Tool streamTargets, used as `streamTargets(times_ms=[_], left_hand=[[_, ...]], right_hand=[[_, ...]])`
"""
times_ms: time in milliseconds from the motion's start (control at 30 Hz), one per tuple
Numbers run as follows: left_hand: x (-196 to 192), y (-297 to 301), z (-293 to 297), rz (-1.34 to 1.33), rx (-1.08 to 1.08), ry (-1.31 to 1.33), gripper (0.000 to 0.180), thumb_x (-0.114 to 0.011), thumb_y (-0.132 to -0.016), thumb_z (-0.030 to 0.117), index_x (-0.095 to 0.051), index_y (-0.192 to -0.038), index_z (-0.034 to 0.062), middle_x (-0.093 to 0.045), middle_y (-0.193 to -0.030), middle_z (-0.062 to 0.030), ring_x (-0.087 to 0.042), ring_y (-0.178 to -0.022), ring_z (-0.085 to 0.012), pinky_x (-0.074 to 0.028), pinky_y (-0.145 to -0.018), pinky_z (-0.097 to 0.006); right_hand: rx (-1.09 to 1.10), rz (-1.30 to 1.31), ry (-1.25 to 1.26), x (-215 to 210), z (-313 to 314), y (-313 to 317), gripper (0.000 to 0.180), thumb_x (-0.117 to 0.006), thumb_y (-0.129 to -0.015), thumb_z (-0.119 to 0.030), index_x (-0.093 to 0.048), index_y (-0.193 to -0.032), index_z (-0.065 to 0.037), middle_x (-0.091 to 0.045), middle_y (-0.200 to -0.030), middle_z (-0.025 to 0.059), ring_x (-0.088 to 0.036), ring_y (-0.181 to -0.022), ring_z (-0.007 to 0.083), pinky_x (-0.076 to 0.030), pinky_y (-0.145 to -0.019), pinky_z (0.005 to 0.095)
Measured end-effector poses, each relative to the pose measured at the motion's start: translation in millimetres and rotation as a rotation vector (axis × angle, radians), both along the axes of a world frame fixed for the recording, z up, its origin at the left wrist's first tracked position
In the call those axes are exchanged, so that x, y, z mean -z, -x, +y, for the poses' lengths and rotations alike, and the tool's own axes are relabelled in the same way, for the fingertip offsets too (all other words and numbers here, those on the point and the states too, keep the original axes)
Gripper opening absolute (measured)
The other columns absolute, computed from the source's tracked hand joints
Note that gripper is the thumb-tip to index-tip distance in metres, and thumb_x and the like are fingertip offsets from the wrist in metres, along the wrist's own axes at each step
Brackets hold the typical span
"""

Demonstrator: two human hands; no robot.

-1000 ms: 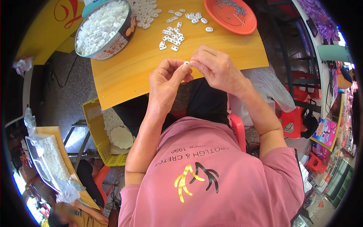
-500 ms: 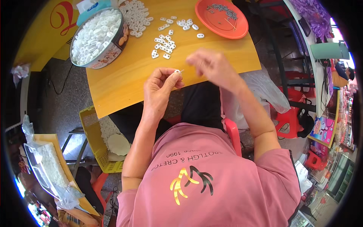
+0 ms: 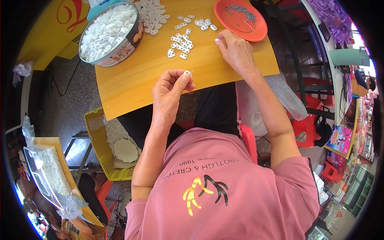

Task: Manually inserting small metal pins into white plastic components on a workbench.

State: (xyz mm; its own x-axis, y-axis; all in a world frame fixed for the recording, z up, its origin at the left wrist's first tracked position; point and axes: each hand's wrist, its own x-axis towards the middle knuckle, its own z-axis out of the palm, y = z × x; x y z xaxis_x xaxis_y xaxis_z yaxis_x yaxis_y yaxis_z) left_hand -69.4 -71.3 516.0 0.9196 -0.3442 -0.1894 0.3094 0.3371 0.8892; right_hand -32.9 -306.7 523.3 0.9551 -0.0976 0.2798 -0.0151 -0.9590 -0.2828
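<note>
- Head view: yellow wooden table [image 3: 132, 88]
- round tin [image 3: 119, 56], white oval beads [image 3: 106, 36] heaped inside
- red plate [image 3: 259, 33]
- right hand [image 3: 239, 54] near plate, fingertips at white bead [image 3: 218, 40], can't tell if gripped
- left hand [image 3: 169, 87] clamped on pinned bead [image 3: 187, 73] over table

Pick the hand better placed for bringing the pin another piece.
Right, probably: the right hand seems to pinch a white piece near the red plate; the left hand holds another with a pin.

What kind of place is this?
Maybe a small workshop, or a shop where things get put together: there's a big round tin heaped with small white pieces, a red plate with grey bits, and a yellow crate holding pale pieces.
</note>
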Motion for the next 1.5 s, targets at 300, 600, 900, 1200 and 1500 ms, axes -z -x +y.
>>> streamTargets(times_ms=[300,600,900,1200,1500], left_hand=[[-2,2,-5,0.025,-0.016,0.041,0.015,-0.063,-0.095,0.012,-0.060,-0.100,-0.0006,-0.065,-0.089,-0.0067,-0.063,-0.078,-0.0130,-0.053,-0.073,-0.027],[-12,1,-16,0.036,-0.067,0.107,0.017,-0.064,-0.094,0.013,-0.059,-0.101,-0.0011,-0.065,-0.089,-0.0080,-0.064,-0.077,-0.0142,-0.053,-0.073,-0.027],[-18,1,-17,0.026,-0.061,0.142,0.016,-0.064,-0.094,0.012,-0.059,-0.100,-0.0009,-0.065,-0.087,-0.0086,-0.064,-0.076,-0.0143,-0.052,-0.072,-0.027],[-16,1,-15,0.048,-0.058,0.072,0.015,-0.065,-0.092,0.013,-0.059,-0.098,0.0004,-0.063,-0.083,-0.0053,-0.061,-0.071,-0.0110,-0.048,-0.066,-0.024],[-18,1,-12,-0.016,-0.029,-0.082,0.016,-0.065,-0.091,0.017,-0.058,-0.095,0.0032,-0.062,-0.082,-0.0014,-0.058,-0.070,-0.0073,-0.045,-0.062,-0.022]], right_hand=[[-0.274,-0.144,-0.411,-1,17,24,0.017,-0.069,-0.084,-0.007,-0.065,-0.101,-0.004,-0.066,-0.087,0.0110,-0.063,-0.066,0.0224,-0.051,-0.062,0.0323],[-0.194,0.239,-1.537,-32,51,54,0.029,-0.059,-0.097,-0.012,-0.061,-0.122,0.003,-0.059,-0.080,0.0007,-0.055,-0.068,0.0071,-0.050,-0.067,0.0228],[-0.222,0.312,-1.730,-28,53,56,0.027,-0.061,-0.096,-0.014,-0.063,-0.119,-0.001,-0.060,-0.079,0.0006,-0.059,-0.068,0.0081,-0.053,-0.068,0.0233],[-0.241,0.148,-1.231,-34,59,60,0.026,-0.059,-0.097,-0.013,-0.063,-0.117,0.002,-0.062,-0.085,0.0009,-0.056,-0.070,0.0059,-0.050,-0.066,0.0211],[-0.266,0.163,-1.162,-31,56,58,0.022,-0.060,-0.095,-0.011,-0.065,-0.114,0.000,-0.067,-0.091,0.0014,-0.057,-0.070,0.0045,-0.047,-0.060,0.0196]])
